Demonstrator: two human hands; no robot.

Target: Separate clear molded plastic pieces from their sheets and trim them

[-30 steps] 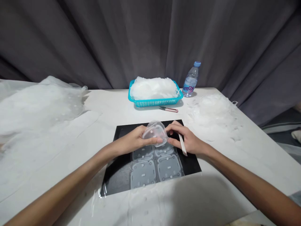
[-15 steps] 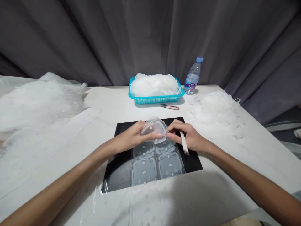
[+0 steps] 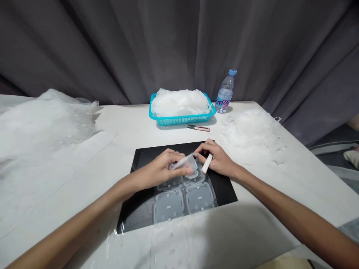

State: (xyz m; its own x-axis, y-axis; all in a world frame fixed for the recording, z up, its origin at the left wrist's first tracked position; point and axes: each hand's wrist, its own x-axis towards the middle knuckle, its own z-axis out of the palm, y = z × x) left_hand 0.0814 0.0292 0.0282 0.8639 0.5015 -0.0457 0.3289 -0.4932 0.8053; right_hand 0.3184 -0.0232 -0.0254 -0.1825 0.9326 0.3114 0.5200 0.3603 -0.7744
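Observation:
A black mat (image 3: 140, 209) lies on the white table, and a clear plastic sheet of moulded square pieces (image 3: 183, 200) rests on it. My left hand (image 3: 162, 170) pinches a loose clear plastic piece (image 3: 185, 163) just above the sheet's far end. My right hand (image 3: 217, 158) is curled round a small white stick-like tool (image 3: 206, 163), its fingertips touching the far side of the same piece.
A turquoise basket (image 3: 181, 118) heaped with clear plastic pieces stands at the back, with scissors (image 3: 199, 128) in front and a water bottle (image 3: 225, 93) to its right. Heaps of clear plastic lie at the left (image 3: 45, 123) and right (image 3: 252, 134). A dark curtain hangs behind.
Both hands have lowered the clear piece toward the sheet. My right hand has turned, so the white tool now points up and away instead of down toward me.

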